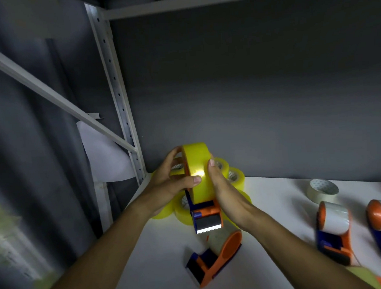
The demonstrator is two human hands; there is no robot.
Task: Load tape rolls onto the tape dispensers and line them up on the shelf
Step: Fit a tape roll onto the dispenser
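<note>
- left hand [173, 181] fingers curled round yellow tape roll [198, 173], thumb across its face
- right hand [224, 187] fingers hidden behind the roll, thumb on its rim, gripping
- roll sits on orange-blue dispenser [207, 215], held at frame centre above white shelf [268, 206], serrated blade down
- empty dispenser [217, 257] lies just below

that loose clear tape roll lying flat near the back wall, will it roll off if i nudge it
Probably not: the clear tape roll lies flat on the white shelf, so a nudge should slide it. Its glossy side may feel slippery. Stood on edge, it would likely roll.
</note>
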